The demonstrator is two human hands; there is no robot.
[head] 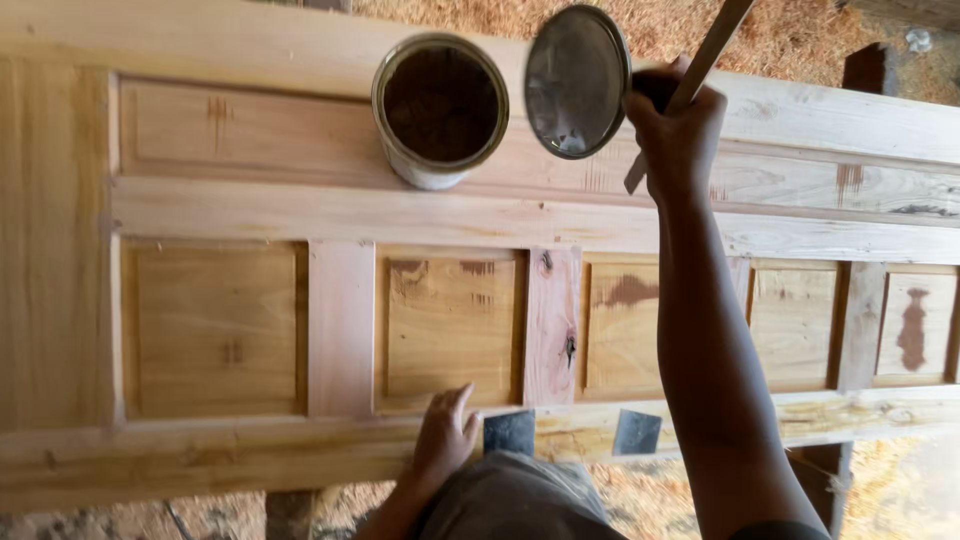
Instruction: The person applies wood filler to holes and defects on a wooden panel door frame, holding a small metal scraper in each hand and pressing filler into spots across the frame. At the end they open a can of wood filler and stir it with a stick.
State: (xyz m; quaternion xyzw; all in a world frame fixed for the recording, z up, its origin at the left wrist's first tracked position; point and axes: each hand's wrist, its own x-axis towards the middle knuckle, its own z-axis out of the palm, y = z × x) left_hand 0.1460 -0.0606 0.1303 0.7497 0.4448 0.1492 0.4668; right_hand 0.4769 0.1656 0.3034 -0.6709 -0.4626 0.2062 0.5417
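The right hand (675,125) grips a stick (700,65) and lid (577,82) at the door's (300,210) far edge. The open can (440,110) stands just left. The left hand (445,435) lies flat and empty on the near edge.

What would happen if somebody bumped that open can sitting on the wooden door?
The open can looks nearly full of dark liquid, so it is probably heavy and would slide rather than tip. A hard knock could slosh liquid out, since the right hand holds its lid off.
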